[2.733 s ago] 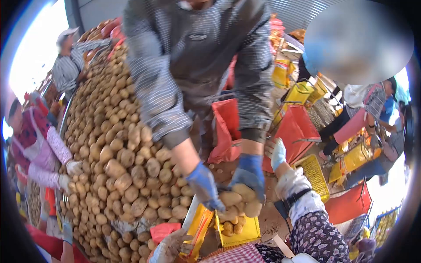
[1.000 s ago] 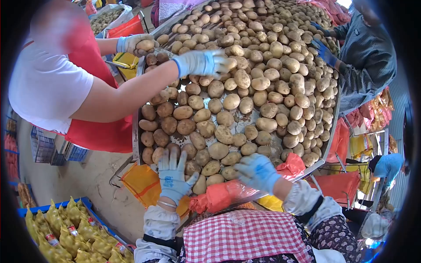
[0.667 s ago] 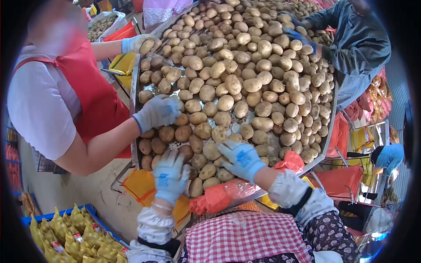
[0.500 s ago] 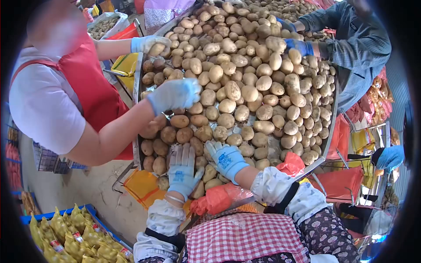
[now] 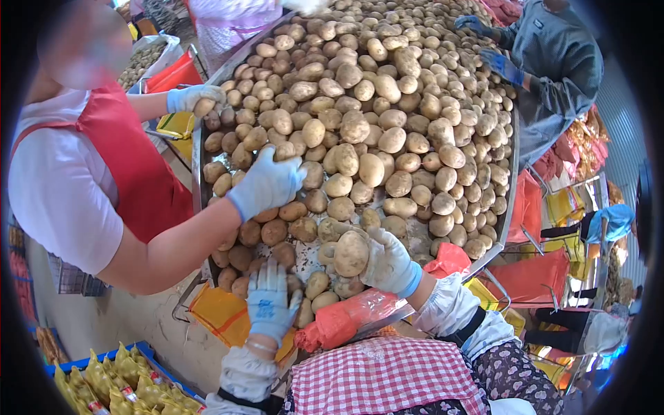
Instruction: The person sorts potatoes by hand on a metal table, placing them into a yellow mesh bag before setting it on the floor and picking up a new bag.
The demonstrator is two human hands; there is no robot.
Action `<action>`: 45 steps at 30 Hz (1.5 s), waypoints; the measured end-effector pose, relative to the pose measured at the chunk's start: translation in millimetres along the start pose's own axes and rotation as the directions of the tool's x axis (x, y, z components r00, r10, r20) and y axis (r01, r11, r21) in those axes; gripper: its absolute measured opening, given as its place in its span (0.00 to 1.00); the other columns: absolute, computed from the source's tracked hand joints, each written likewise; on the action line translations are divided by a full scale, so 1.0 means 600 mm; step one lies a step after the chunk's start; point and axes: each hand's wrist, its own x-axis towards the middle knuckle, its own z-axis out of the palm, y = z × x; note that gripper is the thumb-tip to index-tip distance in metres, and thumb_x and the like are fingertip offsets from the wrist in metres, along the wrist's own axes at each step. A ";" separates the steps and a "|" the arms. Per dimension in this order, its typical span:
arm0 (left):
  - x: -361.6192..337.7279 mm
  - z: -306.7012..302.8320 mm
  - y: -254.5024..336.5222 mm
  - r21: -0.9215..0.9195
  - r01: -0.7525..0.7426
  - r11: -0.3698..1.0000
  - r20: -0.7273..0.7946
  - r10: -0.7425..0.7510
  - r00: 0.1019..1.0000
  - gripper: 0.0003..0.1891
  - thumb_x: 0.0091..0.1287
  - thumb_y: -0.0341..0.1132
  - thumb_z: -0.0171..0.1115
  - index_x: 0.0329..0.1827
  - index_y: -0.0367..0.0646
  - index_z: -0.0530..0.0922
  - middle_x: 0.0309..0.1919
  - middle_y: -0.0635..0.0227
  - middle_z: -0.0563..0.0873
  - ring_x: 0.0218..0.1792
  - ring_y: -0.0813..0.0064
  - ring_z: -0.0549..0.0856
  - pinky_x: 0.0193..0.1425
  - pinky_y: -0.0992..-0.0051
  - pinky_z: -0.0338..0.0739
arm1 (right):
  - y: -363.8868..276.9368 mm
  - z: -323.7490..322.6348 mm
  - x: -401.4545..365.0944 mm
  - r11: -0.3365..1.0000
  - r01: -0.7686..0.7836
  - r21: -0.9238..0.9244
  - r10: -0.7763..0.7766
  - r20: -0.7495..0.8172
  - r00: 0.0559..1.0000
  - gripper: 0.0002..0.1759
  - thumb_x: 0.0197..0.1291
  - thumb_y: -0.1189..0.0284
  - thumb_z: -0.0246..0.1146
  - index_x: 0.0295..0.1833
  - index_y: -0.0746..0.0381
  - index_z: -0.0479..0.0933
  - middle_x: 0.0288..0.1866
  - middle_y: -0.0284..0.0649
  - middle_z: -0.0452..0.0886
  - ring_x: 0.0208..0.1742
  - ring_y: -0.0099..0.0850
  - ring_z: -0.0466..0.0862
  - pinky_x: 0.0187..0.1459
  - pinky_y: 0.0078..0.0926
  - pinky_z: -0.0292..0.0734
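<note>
My right hand [image 5: 391, 263], in a pale blue work glove, grips a large tan potato [image 5: 351, 254] above the near end of the heap. Gloved the same way, my left hand [image 5: 271, 299] lies palm down with its fingers stretched out over potatoes at the near left edge. Just beyond its fingertips are several darker potatoes [image 5: 274, 232]. The big heap of potatoes [image 5: 371, 169] covers most of the metal-rimmed table [image 5: 510, 200], with some bare surface showing beside my right hand.
A co-worker in a red apron [image 5: 135, 149] reaches over the heap from the left. Another person's blue-gloved hand [image 5: 503, 67] rests at the far right. Red plastic bags [image 5: 349, 319] lie along the near edge. A blue crate [image 5: 149, 353] of yellow net bags stands lower left.
My right hand has turned and now holds a large potato. My left hand has shifted slightly down and left, still flat. The co-worker's hands have moved, and the view has shifted.
</note>
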 end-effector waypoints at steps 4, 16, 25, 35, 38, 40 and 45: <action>0.043 -0.041 0.019 0.051 0.145 0.988 0.488 -0.152 0.860 0.32 0.61 0.45 0.58 0.68 0.40 0.66 0.66 0.50 0.68 0.66 0.47 0.66 0.73 0.53 0.54 | -0.008 0.000 -0.020 0.997 0.077 -0.033 -0.078 -0.053 0.996 0.32 0.66 0.52 0.54 0.68 0.61 0.64 0.56 0.45 0.78 0.54 0.41 0.80 0.53 0.42 0.77; 0.062 -0.015 0.010 -0.077 -0.071 0.995 -0.044 0.068 0.997 0.21 0.62 0.39 0.57 0.57 0.41 0.76 0.60 0.52 0.75 0.55 0.50 0.77 0.56 0.56 0.73 | -0.052 -0.036 -0.048 -0.607 -0.541 -0.582 -0.680 0.027 0.733 0.15 0.62 0.58 0.58 0.46 0.56 0.79 0.36 0.47 0.82 0.39 0.44 0.83 0.45 0.38 0.78; 0.143 0.020 0.068 -0.064 -0.287 0.956 -0.163 0.274 0.948 0.28 0.61 0.45 0.59 0.65 0.47 0.71 0.60 0.52 0.75 0.57 0.43 0.74 0.67 0.49 0.60 | -0.159 0.044 0.088 -0.533 -0.605 -0.591 -0.714 -0.070 0.697 0.34 0.57 0.58 0.62 0.69 0.54 0.63 0.64 0.48 0.71 0.58 0.46 0.77 0.56 0.39 0.75; 0.324 0.006 0.097 -0.259 -0.227 0.939 -0.359 0.125 0.925 0.37 0.60 0.41 0.62 0.72 0.40 0.59 0.65 0.43 0.68 0.61 0.46 0.73 0.66 0.58 0.66 | -0.158 0.012 0.113 -0.592 -0.590 -0.549 -0.604 -0.182 0.776 0.39 0.54 0.73 0.60 0.73 0.46 0.57 0.73 0.48 0.61 0.62 0.49 0.75 0.56 0.41 0.76; 0.363 0.043 0.085 -0.262 -0.208 0.943 -0.410 0.086 0.908 0.42 0.59 0.43 0.63 0.74 0.39 0.53 0.65 0.42 0.68 0.64 0.46 0.70 0.70 0.56 0.60 | -0.170 0.000 0.079 -0.306 -0.403 -0.862 -0.615 -0.144 0.775 0.38 0.54 0.74 0.61 0.73 0.51 0.59 0.69 0.48 0.66 0.60 0.45 0.77 0.55 0.37 0.77; 0.350 0.041 0.083 -0.378 -0.165 0.911 -0.338 0.030 0.941 0.44 0.58 0.44 0.63 0.74 0.38 0.52 0.64 0.42 0.68 0.65 0.46 0.69 0.72 0.55 0.57 | -0.159 -0.021 0.042 0.595 0.284 -0.752 -0.555 -0.129 0.822 0.34 0.57 0.73 0.60 0.70 0.59 0.61 0.61 0.48 0.74 0.54 0.40 0.80 0.55 0.32 0.77; 0.244 0.012 0.051 -0.519 -0.326 0.790 -0.184 0.269 0.945 0.30 0.61 0.36 0.59 0.67 0.33 0.65 0.57 0.45 0.77 0.58 0.48 0.76 0.66 0.58 0.67 | -0.139 -0.050 -0.021 0.874 0.468 -0.131 -0.486 -0.249 0.838 0.25 0.63 0.57 0.54 0.57 0.66 0.72 0.44 0.48 0.81 0.38 0.44 0.83 0.35 0.39 0.84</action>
